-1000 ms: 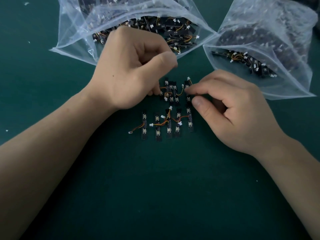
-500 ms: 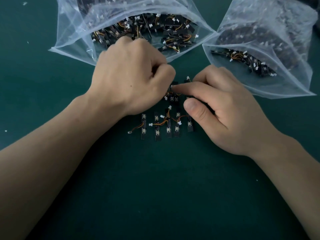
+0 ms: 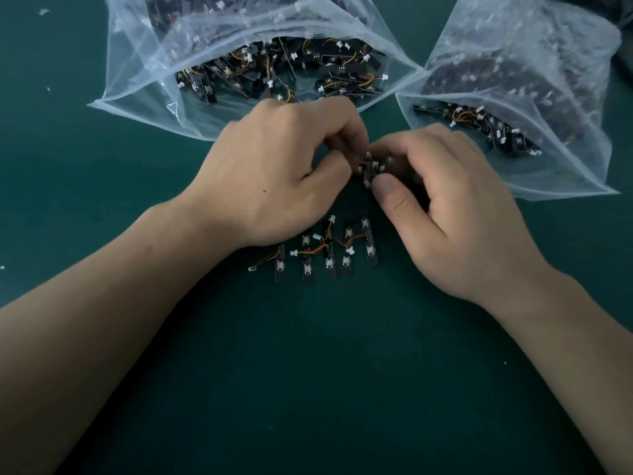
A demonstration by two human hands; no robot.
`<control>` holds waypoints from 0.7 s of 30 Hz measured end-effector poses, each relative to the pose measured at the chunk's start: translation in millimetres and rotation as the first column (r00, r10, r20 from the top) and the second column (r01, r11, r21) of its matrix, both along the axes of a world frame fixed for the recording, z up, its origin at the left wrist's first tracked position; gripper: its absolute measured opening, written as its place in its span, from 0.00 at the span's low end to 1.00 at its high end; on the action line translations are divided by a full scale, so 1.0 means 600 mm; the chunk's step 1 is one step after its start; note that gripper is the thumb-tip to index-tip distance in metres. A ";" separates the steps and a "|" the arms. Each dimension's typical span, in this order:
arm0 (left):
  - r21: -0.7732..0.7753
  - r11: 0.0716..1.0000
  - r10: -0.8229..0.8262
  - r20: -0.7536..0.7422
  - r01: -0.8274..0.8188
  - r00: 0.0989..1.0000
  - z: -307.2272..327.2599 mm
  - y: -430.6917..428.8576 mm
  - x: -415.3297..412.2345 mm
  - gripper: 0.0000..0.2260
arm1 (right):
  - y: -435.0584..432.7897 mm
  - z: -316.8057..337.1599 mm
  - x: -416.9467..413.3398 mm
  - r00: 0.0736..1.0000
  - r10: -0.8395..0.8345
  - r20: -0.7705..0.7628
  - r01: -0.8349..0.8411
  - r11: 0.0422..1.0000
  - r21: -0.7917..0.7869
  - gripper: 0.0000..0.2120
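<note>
Left hand (image 3: 274,173) and right hand (image 3: 455,207) meet over a small bundle (image 3: 373,168) of black boards; each grip is pinched on it, left from one side, right with thumb and fingers; bundle sits just behind the row (image 3: 329,255) on the bench (image 3: 308,371); two bags (image 3: 144,80) further back.
</note>
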State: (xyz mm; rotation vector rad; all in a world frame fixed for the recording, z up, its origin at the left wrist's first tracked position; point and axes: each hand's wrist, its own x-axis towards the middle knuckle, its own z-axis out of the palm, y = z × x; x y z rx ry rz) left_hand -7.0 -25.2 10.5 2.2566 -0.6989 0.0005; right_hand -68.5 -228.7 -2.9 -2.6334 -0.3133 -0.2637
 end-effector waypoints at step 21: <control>-0.066 0.998 0.007 0.029 -0.006 1.000 -0.012 0.006 0.011 0.13 | -0.009 0.005 -0.016 0.999 0.032 0.017 -0.032 0.999 -0.030 0.09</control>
